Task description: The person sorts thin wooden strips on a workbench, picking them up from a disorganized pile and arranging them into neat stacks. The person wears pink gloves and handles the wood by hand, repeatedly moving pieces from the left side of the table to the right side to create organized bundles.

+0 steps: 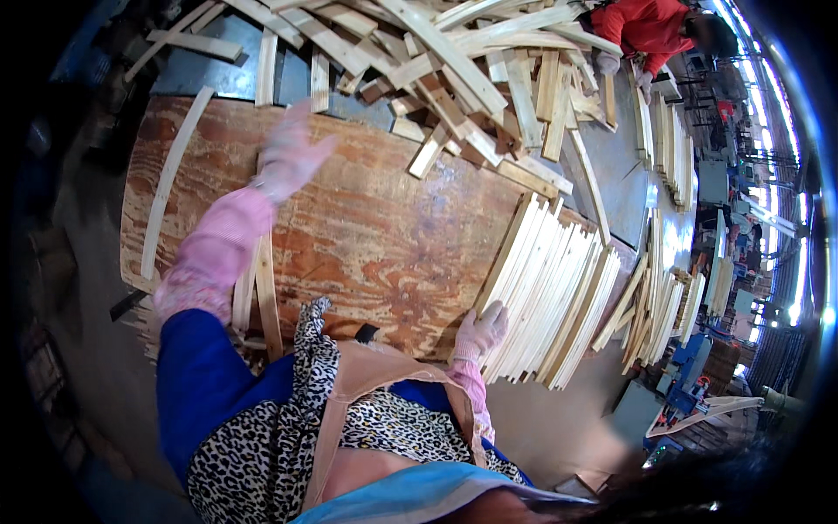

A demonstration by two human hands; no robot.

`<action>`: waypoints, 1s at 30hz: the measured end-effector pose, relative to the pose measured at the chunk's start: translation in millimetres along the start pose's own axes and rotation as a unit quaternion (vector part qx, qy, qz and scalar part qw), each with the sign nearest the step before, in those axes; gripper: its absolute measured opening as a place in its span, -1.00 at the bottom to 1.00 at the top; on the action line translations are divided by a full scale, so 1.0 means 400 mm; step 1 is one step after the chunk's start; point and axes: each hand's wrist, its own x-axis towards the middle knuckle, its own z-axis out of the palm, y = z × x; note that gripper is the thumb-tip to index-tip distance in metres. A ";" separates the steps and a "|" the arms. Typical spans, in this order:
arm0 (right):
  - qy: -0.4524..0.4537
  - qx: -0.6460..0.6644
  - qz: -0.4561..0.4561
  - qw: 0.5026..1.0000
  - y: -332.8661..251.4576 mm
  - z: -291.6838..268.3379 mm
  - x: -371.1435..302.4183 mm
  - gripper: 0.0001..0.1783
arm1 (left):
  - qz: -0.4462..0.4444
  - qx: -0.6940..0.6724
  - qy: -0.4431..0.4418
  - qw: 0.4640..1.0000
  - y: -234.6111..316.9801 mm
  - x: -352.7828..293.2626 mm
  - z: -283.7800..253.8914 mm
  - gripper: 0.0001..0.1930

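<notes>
My left hand (295,159), in a pale glove, reaches over the far left part of a worn plywood tabletop (367,227). It is blurred by motion, but its thumb and fingers are spread, with nothing seen in them. Close to my body, my gloved right hand (482,334) is closed at the near end of the leftmost wooden strip (508,253). That strip stands at the edge of a tight row of pale wooden strips (546,293) lying side by side. Ahead of my left hand is a large jumbled heap of wooden strips (454,74).
A long single strip (175,179) lies along the table's left side. Several strips (264,293) lie beneath my left forearm. At the far right, a person in red (642,31) handles wood. More strip stacks (668,314) and a blue machine (685,367) stand on the right.
</notes>
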 end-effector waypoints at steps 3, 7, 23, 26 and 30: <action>0.011 0.016 0.003 1.000 0.019 0.017 0.008 -0.14 | -0.228 -0.473 -0.238 0.818 0.288 0.201 0.102 -0.30; 0.002 0.245 -0.064 0.967 -0.145 -0.015 0.124 -0.18 | -0.322 -0.686 -0.056 0.650 0.362 0.394 0.288 -0.54; -0.201 0.321 0.005 0.926 -0.244 -0.106 0.116 -0.40 | 0.048 0.096 -0.113 0.988 0.333 0.269 0.129 -0.24; 0.035 0.020 -0.092 0.995 -0.088 -0.040 0.060 -0.32 | 0.004 0.216 -0.043 0.975 0.344 0.442 0.178 -0.03; 0.024 -0.021 -0.040 0.999 -0.062 -0.026 0.063 -0.12 | -0.001 0.215 -0.054 0.975 0.267 0.518 0.234 -0.24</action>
